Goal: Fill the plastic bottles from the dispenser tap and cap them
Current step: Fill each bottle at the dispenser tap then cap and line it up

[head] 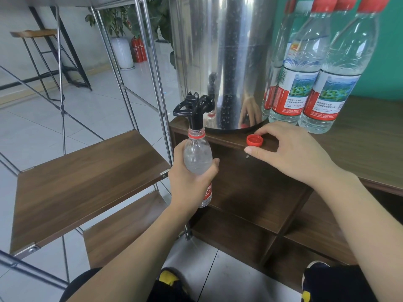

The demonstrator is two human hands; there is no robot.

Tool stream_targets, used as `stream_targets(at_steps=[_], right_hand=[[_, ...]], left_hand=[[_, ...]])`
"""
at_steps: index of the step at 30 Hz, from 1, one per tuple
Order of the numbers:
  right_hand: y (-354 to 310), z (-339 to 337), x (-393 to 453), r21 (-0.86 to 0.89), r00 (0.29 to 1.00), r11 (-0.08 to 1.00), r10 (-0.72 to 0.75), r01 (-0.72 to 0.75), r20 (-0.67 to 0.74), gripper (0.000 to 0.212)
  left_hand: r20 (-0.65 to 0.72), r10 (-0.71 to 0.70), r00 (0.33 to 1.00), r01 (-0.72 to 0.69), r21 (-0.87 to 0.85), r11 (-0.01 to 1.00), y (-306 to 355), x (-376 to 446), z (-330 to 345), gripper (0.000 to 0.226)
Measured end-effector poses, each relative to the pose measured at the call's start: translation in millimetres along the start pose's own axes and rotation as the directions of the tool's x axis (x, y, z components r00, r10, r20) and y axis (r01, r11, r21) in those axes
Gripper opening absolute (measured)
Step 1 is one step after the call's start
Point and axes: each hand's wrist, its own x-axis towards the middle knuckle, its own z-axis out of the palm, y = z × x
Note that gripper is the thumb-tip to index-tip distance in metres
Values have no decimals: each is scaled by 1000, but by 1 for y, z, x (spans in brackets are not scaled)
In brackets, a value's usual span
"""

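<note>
1. The left hand (192, 177) is gripping the uncapped bottle (198, 158), its mouth directly under the dispenser tap (195, 110).
2. The right hand (290, 151) is pinching the red cap (254, 141) right of the tap.

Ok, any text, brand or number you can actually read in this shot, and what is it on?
Bottle held under the tap: red label with white characters, mostly hidden by the left hand; not readable.
Capped bottles on the cabinet: Chinese text lines and a code square on the labels, too small and blurred to read.
Red cap: no text visible.
</note>
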Motion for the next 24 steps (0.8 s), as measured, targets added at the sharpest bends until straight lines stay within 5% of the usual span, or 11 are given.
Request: stream_targets(at_steps=[24], right_hand=[[-8,-5,-3,-44,999,999,27,-28,-19,56]], left_hand=[[7,-4,1000,4,-3,1000,0,1,0,69]])
